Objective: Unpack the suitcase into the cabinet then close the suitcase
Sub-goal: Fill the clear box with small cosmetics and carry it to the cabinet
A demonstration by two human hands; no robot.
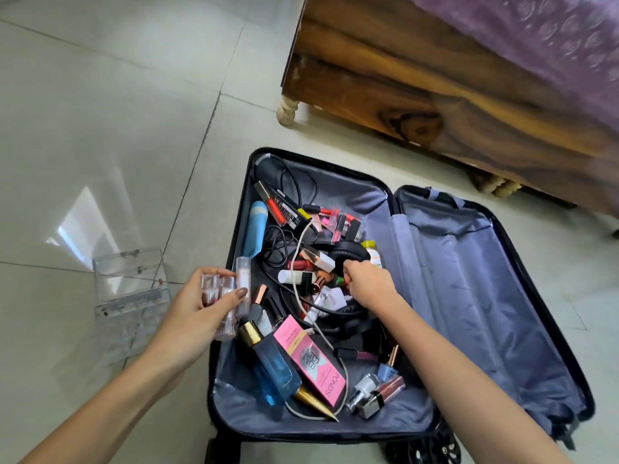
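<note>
Left fingers [231,294] around clear tubes [242,272]

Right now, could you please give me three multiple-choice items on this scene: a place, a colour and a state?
1. Relative to the suitcase, the clear acrylic organiser stands: A inside it; B on the floor to its left; C on the bed.
2. The Pond's box is: A pink; B green; C black.
3. The suitcase is: A zipped shut; B open flat; C upright.
Key: B, it rests outside the shell; A, its carton is pink; B, both halves lie open.
</note>
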